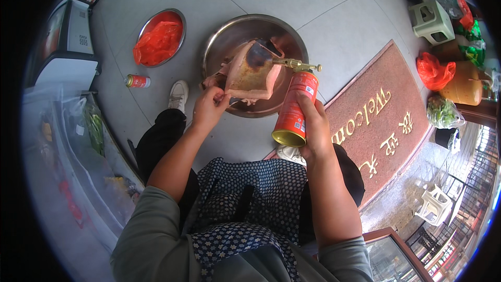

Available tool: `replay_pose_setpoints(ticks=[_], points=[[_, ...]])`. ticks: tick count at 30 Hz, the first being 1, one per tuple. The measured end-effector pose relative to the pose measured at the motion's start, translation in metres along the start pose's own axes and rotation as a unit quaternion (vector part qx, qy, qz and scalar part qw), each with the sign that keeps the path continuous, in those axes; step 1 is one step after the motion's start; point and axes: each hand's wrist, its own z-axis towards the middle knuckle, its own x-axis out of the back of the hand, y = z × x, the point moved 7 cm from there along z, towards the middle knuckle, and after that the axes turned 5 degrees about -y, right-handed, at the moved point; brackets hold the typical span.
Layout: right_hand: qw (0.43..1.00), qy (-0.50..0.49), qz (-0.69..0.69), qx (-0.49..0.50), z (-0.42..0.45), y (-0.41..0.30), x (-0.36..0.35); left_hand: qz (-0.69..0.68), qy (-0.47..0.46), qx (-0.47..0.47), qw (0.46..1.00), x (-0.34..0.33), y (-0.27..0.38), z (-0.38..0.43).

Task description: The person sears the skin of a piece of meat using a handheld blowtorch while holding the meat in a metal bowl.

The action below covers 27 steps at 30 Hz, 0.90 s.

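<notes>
A large round metal basin [301,47] stands on the floor before me. In it lies a slab of raw meat with skin [250,70], its far part charred black and the rest yellow-brown. My left hand [211,105] pinches the near left corner of the slab. My right hand [315,125] is closed around a red gas canister [291,113], tilted. A brass torch head [291,63] is fitted on it, its nozzle pointing left at the blackened skin. Whether a flame burns at the nozzle, I cannot tell.
A smaller metal bowl [183,17] holds a red plastic bag. Nearby on the floor lies another gas canister [138,81]. At the right are a doormat [375,125], a plastic stool [433,23] and bagged vegetables [444,111]. A display fridge [68,70] stands at the left.
</notes>
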Motion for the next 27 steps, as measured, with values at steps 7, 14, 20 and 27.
replay_pose_setpoints(ticks=[7, 14, 20, 27], points=[[1.0, -0.007, 0.0, -0.006, -0.0031, -0.0007, 0.0011, -0.007, 0.0, 0.011, 1.0, -0.0005, -0.0025, 0.0], [1.0, -0.021, 0.008, -0.004, -0.0017, -0.0001, 0.0011, 0.0, -0.001, 0.019, 1.0, 0.0011, -0.0039, 0.0009], [1.0, 0.006, -0.008, 0.005, -0.0049, -0.0033, -0.0011, 0.0, -0.002, 0.015, 1.0, 0.003, 0.0015, 0.0007], [1.0, 0.004, -0.011, -0.002, -0.0067, -0.0021, 0.0006, 0.001, -0.003, 0.016, 1.0, 0.0027, 0.004, 0.0012]])
